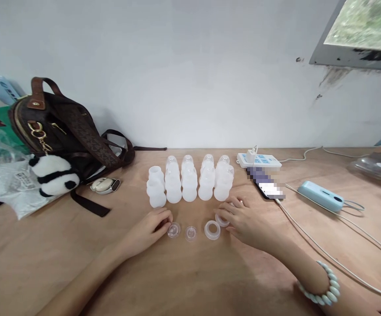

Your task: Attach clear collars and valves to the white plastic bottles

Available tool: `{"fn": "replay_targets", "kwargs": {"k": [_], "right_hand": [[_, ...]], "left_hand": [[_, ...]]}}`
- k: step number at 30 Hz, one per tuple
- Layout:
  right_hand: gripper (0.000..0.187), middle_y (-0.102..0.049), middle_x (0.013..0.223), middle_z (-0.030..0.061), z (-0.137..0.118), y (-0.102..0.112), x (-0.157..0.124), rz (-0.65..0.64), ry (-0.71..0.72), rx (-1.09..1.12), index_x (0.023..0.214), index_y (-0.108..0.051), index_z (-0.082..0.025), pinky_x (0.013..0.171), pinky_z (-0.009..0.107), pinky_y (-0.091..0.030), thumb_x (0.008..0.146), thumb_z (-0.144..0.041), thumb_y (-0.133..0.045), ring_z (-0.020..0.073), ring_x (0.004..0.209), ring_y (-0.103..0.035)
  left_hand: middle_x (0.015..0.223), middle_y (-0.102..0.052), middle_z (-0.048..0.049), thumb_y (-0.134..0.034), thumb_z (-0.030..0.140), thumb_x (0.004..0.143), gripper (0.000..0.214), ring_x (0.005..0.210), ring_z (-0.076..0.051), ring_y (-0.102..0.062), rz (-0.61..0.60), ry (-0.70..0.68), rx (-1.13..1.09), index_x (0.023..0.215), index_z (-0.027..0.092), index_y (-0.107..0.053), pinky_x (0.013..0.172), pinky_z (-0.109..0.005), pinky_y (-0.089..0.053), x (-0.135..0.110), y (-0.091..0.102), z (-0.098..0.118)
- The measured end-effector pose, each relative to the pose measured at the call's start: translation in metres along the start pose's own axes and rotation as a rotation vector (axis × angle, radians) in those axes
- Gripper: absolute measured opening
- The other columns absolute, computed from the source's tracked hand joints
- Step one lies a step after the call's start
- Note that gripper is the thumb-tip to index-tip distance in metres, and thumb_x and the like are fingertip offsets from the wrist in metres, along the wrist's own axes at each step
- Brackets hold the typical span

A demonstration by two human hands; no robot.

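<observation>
My left hand (152,224) rests on the table, its fingers loosely bent with a gap beside the thumb. Its fingertips are at the edge of a clear silicone nipple (173,230); a second nipple (190,233) lies to the right. My right hand (241,220) is open, fingers spread over a translucent screw ring (222,219) and partly hiding it. Another ring (212,230) lies just left of that. Behind the hands stand several frosted baby bottles (189,184) in a row. The leftmost front bottle (156,186) has an uncovered mouth; clear domed caps (209,161) show farther back.
On the left are a brown backpack (68,118) with a panda charm (55,175), a plastic bag (6,184) and an earbud case (105,185). On the right are a power strip (269,160), a phone (259,177), a blue device (321,195) and a white cable (311,239).
</observation>
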State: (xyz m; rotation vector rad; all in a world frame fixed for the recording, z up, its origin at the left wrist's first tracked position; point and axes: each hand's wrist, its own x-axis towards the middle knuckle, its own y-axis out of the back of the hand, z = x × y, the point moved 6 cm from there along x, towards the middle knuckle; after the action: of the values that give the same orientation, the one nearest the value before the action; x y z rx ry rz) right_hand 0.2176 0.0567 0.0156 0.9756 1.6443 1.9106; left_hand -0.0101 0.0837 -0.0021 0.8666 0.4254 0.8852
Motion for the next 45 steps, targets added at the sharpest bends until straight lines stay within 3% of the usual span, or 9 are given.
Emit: {"fn": "replay_targets", "kwargs": {"k": [3,8,15,22,25,30,41,43,45], "right_hand": [[0.037,-0.068,0.113,0.0097,0.002,0.001,-0.001,0.037,0.005,0.019,0.117,-0.061,-0.018,0.089,0.044,-0.04,0.081,-0.01,-0.068,0.028,0.105,-0.056],[0.028,-0.069,0.111,0.0078,-0.001,0.006,-0.001,0.078,0.033,0.074,0.111,-0.063,-0.019,0.094,0.045,-0.039,0.085,-0.01,-0.065,0.0253,0.105,-0.057],[0.021,-0.069,0.106,0.0084,-0.005,0.007,-0.001,0.112,0.046,0.148,0.108,-0.064,-0.019,0.093,0.045,-0.039,0.09,-0.011,-0.058,0.0247,0.102,-0.057],[0.026,-0.069,0.101,0.008,-0.015,0.015,-0.001,0.199,0.1,0.205,0.105,-0.064,-0.019,0.09,0.043,-0.04,0.092,-0.006,-0.047,0.0224,0.095,-0.058],[0.023,-0.069,0.097,0.0076,-0.02,0.015,0.0,0.225,0.129,0.214,0.105,-0.063,-0.018,0.087,0.041,-0.041,0.094,-0.008,-0.047,0.0223,0.093,-0.058],[0.022,-0.068,0.093,0.0071,-0.022,0.015,0.001,0.232,0.146,0.227,0.101,-0.063,-0.019,0.084,0.039,-0.042,0.095,-0.009,-0.044,0.0211,0.089,-0.057],[0.021,-0.068,0.092,0.0068,-0.021,0.019,-0.001,0.276,0.138,0.192,0.097,-0.063,-0.018,0.082,0.039,-0.038,0.095,-0.01,-0.044,0.0217,0.087,-0.056],[0.021,-0.068,0.093,0.0068,-0.02,0.02,-0.002,0.285,0.136,0.188,0.097,-0.063,-0.018,0.083,0.04,-0.037,0.095,-0.01,-0.044,0.0219,0.088,-0.056],[0.02,-0.068,0.094,0.007,-0.019,0.02,-0.003,0.292,0.135,0.188,0.098,-0.062,-0.018,0.083,0.041,-0.037,0.095,-0.01,-0.044,0.0225,0.089,-0.056]], "left_hand": [[0.085,-0.058,-0.0029,-0.039,0.015,0.087,0.017,0.078,-0.019,-0.053,0.008,0.011,-0.005,0.089,0.018,-0.056,0.072,-0.029,-0.041,-0.002,0.003,-0.001],[0.098,-0.057,-0.004,-0.043,0.004,0.074,0.042,0.086,-0.019,-0.055,-0.074,-0.049,-0.085,0.108,0.02,-0.059,0.076,-0.029,-0.045,-0.007,-0.002,0.003],[0.098,-0.055,-0.0025,-0.052,0.01,0.08,0.028,0.087,-0.018,-0.056,-0.144,-0.053,-0.156,0.103,0.022,-0.062,0.077,-0.029,-0.047,-0.008,-0.012,0.011],[0.121,-0.054,-0.005,-0.073,0.024,0.078,0.053,0.11,-0.024,-0.053,-0.038,-0.088,-0.209,0.128,0.028,-0.056,0.099,-0.038,-0.043,-0.008,-0.015,0.019],[0.118,-0.056,-0.0054,-0.077,0.035,0.077,0.05,0.11,-0.026,-0.054,0.024,-0.113,-0.206,0.124,0.028,-0.062,0.099,-0.039,-0.043,-0.002,-0.025,0.024],[0.098,-0.061,-0.0034,-0.065,0.028,0.087,0.018,0.09,-0.021,-0.057,0.073,-0.065,-0.167,0.103,0.025,-0.071,0.08,-0.031,-0.046,0.006,-0.038,0.027],[0.098,-0.059,-0.0033,-0.061,0.027,0.09,0.013,0.089,-0.02,-0.058,0.079,-0.079,-0.039,0.099,0.023,-0.069,0.08,-0.031,-0.046,-0.007,-0.032,0.022],[0.103,-0.059,-0.0042,-0.068,0.032,0.086,0.019,0.095,-0.022,-0.058,0.084,-0.092,-0.003,0.103,0.024,-0.068,0.084,-0.033,-0.046,-0.007,-0.03,0.024],[0.11,-0.059,-0.0049,-0.079,0.043,0.074,0.047,0.1,-0.026,-0.058,0.085,-0.1,0.034,0.116,0.027,-0.064,0.088,-0.037,-0.046,-0.01,-0.026,0.028]]}}
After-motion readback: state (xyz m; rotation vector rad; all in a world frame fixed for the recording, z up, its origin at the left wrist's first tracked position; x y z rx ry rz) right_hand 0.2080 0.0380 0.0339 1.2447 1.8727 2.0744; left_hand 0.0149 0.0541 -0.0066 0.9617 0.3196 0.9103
